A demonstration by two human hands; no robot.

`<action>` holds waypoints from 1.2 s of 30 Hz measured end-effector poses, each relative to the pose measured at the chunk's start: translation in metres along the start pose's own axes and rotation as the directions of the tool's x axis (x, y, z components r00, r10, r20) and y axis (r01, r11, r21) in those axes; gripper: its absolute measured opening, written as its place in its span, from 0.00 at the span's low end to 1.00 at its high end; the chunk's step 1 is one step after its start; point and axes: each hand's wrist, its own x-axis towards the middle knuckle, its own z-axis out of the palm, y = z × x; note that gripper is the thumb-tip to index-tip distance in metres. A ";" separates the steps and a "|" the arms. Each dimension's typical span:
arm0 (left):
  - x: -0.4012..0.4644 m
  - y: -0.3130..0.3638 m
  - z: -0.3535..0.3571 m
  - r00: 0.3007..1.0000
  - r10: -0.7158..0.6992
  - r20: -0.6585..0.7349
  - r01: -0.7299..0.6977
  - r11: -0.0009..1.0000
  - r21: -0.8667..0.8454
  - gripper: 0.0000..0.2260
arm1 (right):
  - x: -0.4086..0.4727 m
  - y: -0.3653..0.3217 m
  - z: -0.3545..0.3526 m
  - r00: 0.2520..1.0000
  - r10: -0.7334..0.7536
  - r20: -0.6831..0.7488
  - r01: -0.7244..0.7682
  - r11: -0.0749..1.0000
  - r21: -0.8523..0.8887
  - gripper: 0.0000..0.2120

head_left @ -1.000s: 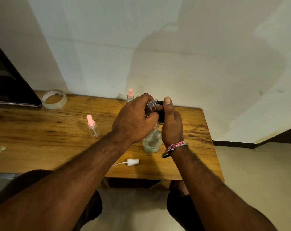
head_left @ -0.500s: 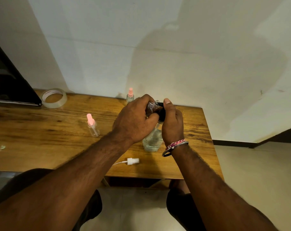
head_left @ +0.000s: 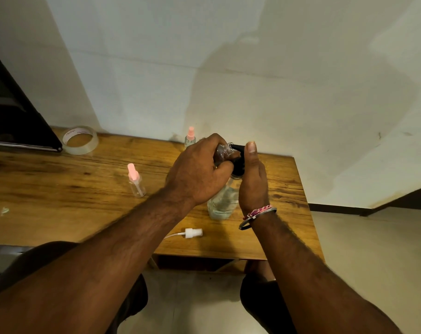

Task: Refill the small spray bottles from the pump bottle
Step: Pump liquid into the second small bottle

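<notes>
Clear small bottle (head_left: 225,150) tilts in left-hand (head_left: 197,172) fingers; right-hand (head_left: 252,182) fingers curl around the black pump head (head_left: 238,156).

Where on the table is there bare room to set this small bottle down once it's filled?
Bare wood lies between the tape roll and the pink-capped bottle, and left of the loose sprayer. It is crowded around the pump bottle.

The only lettering in sight stands on the inner white core of the tape roll (head_left: 80,140) at the far left of the table (head_left: 60,189). It is faint, perhaps a short brand word, but too small and blurred to read.
</notes>
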 end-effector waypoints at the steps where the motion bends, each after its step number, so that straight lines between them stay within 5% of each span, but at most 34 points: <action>1: 0.000 0.000 0.000 1.000 0.000 0.001 0.000 1.000 0.001 0.09 | 0.000 -0.001 0.000 1.000 -0.003 0.007 0.003 1.000 -0.001 0.25; 12: 0.001 0.003 0.000 1.000 0.001 -0.005 0.000 1.000 0.016 0.10 | 0.004 0.001 0.002 1.000 0.030 0.007 -0.030 0.999 -0.022 0.29; 21: 0.000 -0.002 0.002 1.000 0.010 0.004 -0.010 0.998 0.065 0.12 | 0.006 -0.001 0.001 0.998 0.038 -0.056 -0.041 0.998 -0.047 0.19; 30: 0.002 0.001 -0.001 1.000 0.012 -0.011 -0.012 1.000 0.015 0.09 | 0.002 0.004 0.001 1.000 -0.005 0.012 0.006 0.998 -0.059 0.28; 36: 0.001 0.002 -0.001 1.000 0.010 -0.014 -0.010 1.000 0.017 0.08 | 0.000 -0.004 0.001 1.000 0.019 0.002 -0.018 0.999 -0.038 0.21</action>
